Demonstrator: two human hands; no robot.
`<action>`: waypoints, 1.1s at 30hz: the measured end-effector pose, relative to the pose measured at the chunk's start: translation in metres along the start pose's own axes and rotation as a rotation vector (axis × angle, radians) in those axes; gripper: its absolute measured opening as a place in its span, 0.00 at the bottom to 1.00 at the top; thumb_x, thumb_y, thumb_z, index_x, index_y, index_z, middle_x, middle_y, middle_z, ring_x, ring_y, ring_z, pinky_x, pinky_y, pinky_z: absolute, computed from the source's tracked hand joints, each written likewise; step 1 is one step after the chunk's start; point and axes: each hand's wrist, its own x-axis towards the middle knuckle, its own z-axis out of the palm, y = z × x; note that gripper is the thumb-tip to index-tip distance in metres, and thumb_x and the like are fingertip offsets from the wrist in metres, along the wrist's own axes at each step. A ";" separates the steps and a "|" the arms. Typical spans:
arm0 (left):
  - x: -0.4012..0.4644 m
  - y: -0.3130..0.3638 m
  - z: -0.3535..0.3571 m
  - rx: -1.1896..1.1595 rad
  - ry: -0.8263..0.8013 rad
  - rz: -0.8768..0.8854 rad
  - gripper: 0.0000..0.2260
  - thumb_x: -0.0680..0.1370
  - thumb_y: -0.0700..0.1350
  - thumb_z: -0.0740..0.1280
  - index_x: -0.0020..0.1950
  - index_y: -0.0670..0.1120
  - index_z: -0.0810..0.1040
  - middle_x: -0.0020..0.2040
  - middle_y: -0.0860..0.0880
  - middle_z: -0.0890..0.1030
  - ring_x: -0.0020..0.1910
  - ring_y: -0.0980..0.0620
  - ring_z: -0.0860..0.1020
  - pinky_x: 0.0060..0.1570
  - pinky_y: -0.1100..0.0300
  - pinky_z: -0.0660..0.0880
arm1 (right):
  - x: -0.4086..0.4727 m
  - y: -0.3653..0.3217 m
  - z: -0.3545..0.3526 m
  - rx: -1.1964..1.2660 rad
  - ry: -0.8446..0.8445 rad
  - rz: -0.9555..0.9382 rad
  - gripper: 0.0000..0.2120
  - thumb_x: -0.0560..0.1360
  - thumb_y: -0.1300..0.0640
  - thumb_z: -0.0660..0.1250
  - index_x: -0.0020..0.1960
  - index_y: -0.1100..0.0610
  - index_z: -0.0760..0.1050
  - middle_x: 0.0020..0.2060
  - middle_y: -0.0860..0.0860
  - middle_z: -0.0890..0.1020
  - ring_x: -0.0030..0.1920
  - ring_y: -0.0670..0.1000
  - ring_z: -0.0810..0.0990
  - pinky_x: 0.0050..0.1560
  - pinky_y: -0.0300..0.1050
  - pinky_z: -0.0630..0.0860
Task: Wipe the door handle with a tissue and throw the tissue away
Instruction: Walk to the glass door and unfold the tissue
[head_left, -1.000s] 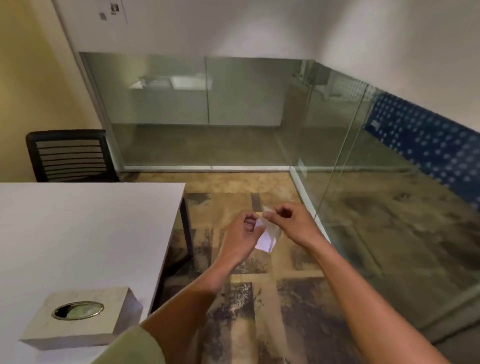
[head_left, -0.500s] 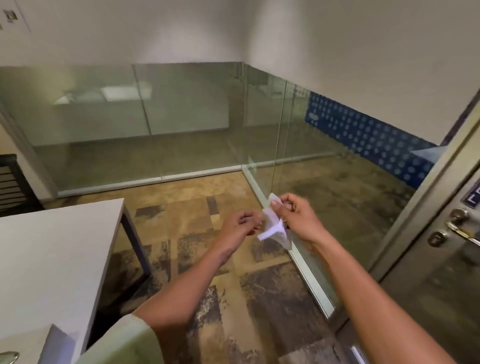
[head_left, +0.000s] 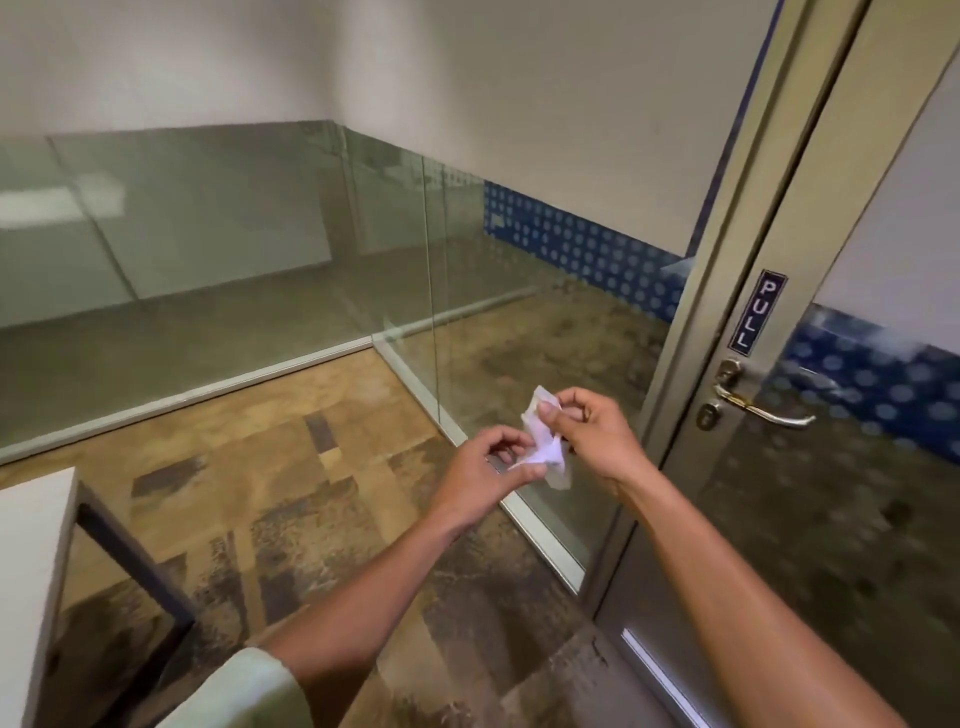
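Note:
A crumpled white tissue (head_left: 543, 444) hangs between both hands at mid-frame. My right hand (head_left: 592, 436) pinches its upper edge and my left hand (head_left: 483, 473) pinches its lower corner. A silver lever door handle (head_left: 763, 410) sticks out from the metal-framed glass door (head_left: 779, 234) at the right, well to the right of my right hand. A keyhole sits just below the handle's base and a small latch above it. A "PULL" sign (head_left: 756, 312) is fixed on the frame over the handle.
Glass partition walls (head_left: 260, 249) run along the back and right side down to the carpeted floor. A white table corner (head_left: 31, 545) with a dark leg stands at the lower left.
The view has swung right, bringing the door and handle fully into sight while the tissue box, chair and most of the table left the frame. Both hands still hold the tissue.

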 end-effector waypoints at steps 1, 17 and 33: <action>0.005 0.001 0.005 0.006 -0.027 0.007 0.12 0.71 0.39 0.79 0.52 0.45 0.83 0.45 0.53 0.82 0.42 0.58 0.76 0.45 0.72 0.71 | 0.000 0.001 -0.005 0.002 0.026 0.009 0.06 0.77 0.60 0.71 0.41 0.58 0.76 0.27 0.47 0.79 0.27 0.46 0.72 0.30 0.38 0.68; 0.103 -0.025 0.019 0.115 -0.154 0.234 0.14 0.70 0.39 0.79 0.38 0.58 0.82 0.45 0.55 0.77 0.49 0.55 0.76 0.53 0.63 0.70 | 0.025 -0.006 -0.076 0.142 0.407 0.165 0.07 0.80 0.56 0.66 0.51 0.61 0.77 0.39 0.54 0.85 0.37 0.51 0.84 0.37 0.46 0.82; 0.133 0.004 0.086 0.248 -0.203 0.480 0.14 0.70 0.45 0.77 0.53 0.44 0.82 0.49 0.48 0.79 0.48 0.52 0.79 0.51 0.59 0.77 | 0.043 -0.007 -0.064 0.161 0.725 0.290 0.12 0.81 0.56 0.63 0.54 0.66 0.75 0.44 0.65 0.83 0.38 0.60 0.82 0.37 0.52 0.78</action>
